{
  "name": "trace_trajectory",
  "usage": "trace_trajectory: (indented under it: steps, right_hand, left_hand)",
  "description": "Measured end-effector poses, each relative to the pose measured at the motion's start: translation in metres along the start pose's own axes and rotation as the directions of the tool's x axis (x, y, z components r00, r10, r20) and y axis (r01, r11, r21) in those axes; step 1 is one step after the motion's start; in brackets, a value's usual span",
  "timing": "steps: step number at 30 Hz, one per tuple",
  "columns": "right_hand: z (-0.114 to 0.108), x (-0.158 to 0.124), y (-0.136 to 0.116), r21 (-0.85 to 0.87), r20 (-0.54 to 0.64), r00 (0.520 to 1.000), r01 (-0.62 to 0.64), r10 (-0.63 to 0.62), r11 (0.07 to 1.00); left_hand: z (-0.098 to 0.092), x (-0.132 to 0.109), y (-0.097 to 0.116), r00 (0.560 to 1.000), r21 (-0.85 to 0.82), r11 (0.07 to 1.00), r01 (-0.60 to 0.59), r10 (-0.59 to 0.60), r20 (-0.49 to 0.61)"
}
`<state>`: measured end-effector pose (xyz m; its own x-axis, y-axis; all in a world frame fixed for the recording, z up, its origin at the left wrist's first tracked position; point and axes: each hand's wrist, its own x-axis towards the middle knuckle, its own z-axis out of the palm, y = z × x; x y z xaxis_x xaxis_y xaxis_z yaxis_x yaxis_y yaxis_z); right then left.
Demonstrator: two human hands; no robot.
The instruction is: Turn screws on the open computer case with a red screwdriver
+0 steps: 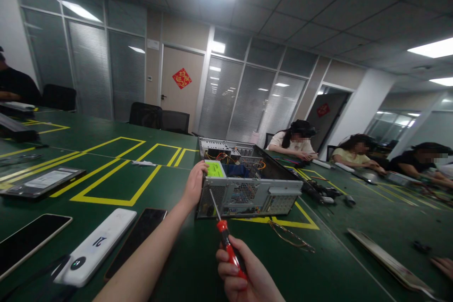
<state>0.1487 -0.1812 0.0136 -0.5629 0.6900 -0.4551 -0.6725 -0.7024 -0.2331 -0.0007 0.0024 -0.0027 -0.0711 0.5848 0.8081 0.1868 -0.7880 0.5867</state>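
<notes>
An opened computer case [283, 188] lies on the green table with its rear panel facing me. Inside its left corner sits a power supply with a bright yellow-green label [212, 170]; cables and a board show behind it. My left hand [194, 185] is closed round the left edge of the case beside the power supply, its fingertips partly hidden. In my right hand [244, 271] is a red and black screwdriver [226, 240], its shaft pointing up and away. The tip is at the perforated rear panel; whether it sits in a screw I cannot tell.
Left on the table [184, 250] lie a hard drive [42, 183], a white device marked 21 [97, 245] and two dark phones. Right of the case are a loose wire [292, 238], black cables [320, 192] and a long flat object [387, 257]. Several people sit around.
</notes>
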Motion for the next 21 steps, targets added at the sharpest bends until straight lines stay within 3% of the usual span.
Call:
trace_trajectory:
  steps: [7, 13, 17, 21]
  right_hand:
    - [0.000, 0.005, 0.004, -0.093, -0.099, 0.990, 0.091, -0.100, 0.992]
    - [0.001, 0.001, -0.002, -0.036, -0.011, 1.000, 0.020, -0.021, 0.999]
    - [-0.014, -0.008, -0.008, -0.100, 0.032, 0.999, 0.026, -0.023, 0.995]
    - [-0.044, -0.017, -0.014, -0.159, -0.076, 0.995, 0.047, -0.060, 0.986]
  left_hand:
    - [0.000, 0.000, 0.000, 1.000, -0.002, 1.000, 0.001, -0.001, -0.002]
    - [0.000, 0.000, -0.003, 1.000, -0.001, 1.000, -0.011, 0.011, -0.006]
    - [0.001, 0.000, -0.004, 1.000, -0.010, 1.000, -0.011, 0.011, -0.006]
    - [0.001, -0.001, -0.002, 1.000, -0.021, 1.000, 0.002, -0.003, -0.011]
